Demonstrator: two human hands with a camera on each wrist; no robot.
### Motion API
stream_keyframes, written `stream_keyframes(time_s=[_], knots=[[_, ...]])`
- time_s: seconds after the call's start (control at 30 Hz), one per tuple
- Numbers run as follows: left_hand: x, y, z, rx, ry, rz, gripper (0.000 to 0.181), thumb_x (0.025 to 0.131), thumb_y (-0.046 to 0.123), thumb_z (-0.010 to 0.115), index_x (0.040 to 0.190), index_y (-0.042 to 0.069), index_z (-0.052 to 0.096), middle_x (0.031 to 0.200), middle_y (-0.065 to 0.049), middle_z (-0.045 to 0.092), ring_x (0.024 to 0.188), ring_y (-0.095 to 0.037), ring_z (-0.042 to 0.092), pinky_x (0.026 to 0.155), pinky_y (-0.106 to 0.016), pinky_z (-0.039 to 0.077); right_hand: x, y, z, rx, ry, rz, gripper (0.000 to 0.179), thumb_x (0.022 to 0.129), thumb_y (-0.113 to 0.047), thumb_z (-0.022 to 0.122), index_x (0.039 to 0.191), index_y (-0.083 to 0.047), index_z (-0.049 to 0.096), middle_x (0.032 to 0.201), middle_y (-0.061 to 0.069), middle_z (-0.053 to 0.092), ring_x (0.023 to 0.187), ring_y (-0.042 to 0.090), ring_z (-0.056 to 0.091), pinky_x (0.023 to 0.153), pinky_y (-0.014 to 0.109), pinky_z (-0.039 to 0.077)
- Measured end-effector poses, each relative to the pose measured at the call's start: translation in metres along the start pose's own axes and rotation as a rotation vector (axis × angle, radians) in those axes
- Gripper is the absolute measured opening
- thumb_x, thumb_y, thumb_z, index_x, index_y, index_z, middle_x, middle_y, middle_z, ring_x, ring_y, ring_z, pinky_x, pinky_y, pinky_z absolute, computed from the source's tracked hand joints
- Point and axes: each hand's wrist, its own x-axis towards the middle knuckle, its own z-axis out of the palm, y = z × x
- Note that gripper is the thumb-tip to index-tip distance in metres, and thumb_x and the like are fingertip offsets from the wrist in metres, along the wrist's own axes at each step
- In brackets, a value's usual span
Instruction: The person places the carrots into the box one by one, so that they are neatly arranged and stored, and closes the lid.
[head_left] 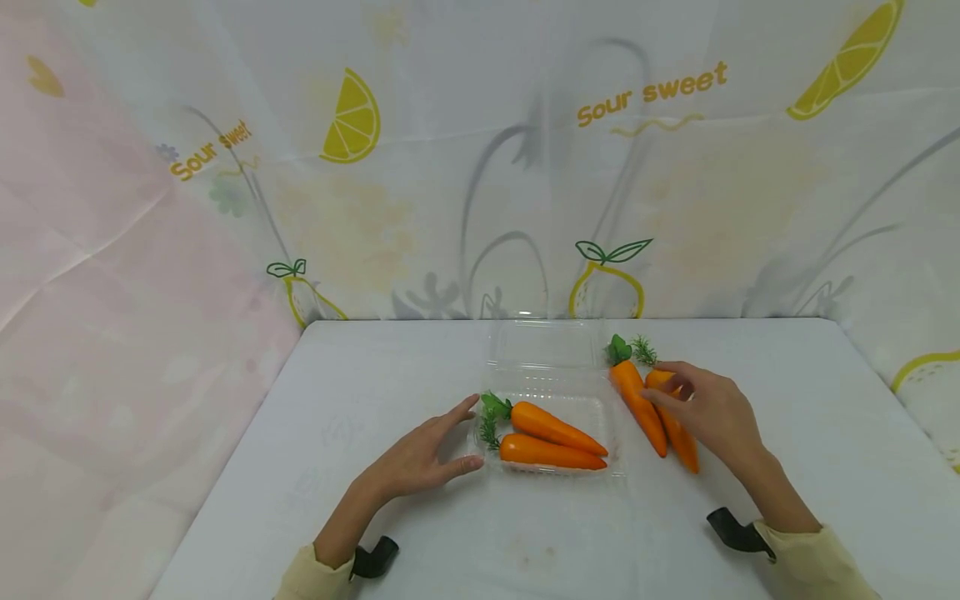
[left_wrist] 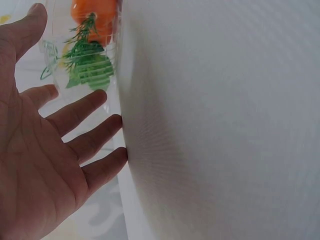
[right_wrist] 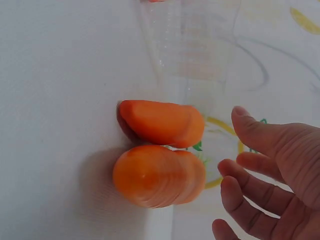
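Note:
A clear plastic container (head_left: 588, 407) lies on the table with its hinged lid (head_left: 543, 343) folded back. Inside it, a rear carrot (head_left: 555, 427) and a front carrot (head_left: 542, 451) lie side by side, green tops to the left. My left hand (head_left: 420, 454) is at the container's left end, thumb and fingers spread, holding nothing. Two more carrots lie right of the container: a nearer-in carrot (head_left: 636, 402) and an outer carrot (head_left: 684, 443). Over the outer one hovers my right hand (head_left: 716, 412), its fingers loosely bent; the right wrist view shows a gap between fingers and carrot (right_wrist: 150, 175).
The white table (head_left: 360, 358) ends at a patterned cloth backdrop (head_left: 450, 208) with lemon prints. A black wrist mount (head_left: 375, 557) sits at the left wrist, and another black mount (head_left: 738, 532) at the right.

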Motion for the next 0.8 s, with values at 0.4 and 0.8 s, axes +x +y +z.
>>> stream_keyframes(time_s=[0.4, 0.8], knots=[[-0.001, 0.001, -0.001, 0.004, 0.005, 0.005, 0.086, 0.088, 0.067, 0.058, 0.158, 0.037, 0.017, 0.146, 0.005, 0.049, 0.135, -0.023, 0.043, 0.108, -0.050, 0.036, -0.007, 0.010, -0.004, -0.081, -0.036, 0.090, 0.049, 0.085, -0.033, 0.079, 0.122, -0.003, 0.065, 0.083, 0.006, 0.065, 0.065, 0.019, 0.053, 0.052, 0.030, 0.041], [0.000, 0.000, -0.001, 0.001, -0.003, 0.001, 0.086, 0.089, 0.066, 0.058, 0.158, 0.037, 0.016, 0.147, 0.004, 0.049, 0.135, -0.023, 0.043, 0.108, -0.050, 0.036, -0.008, 0.017, -0.002, -0.112, -0.146, 0.170, 0.059, 0.086, -0.040, 0.076, 0.125, 0.001, 0.061, 0.089, 0.012, 0.066, 0.068, 0.022, 0.055, 0.053, 0.030, 0.044]])
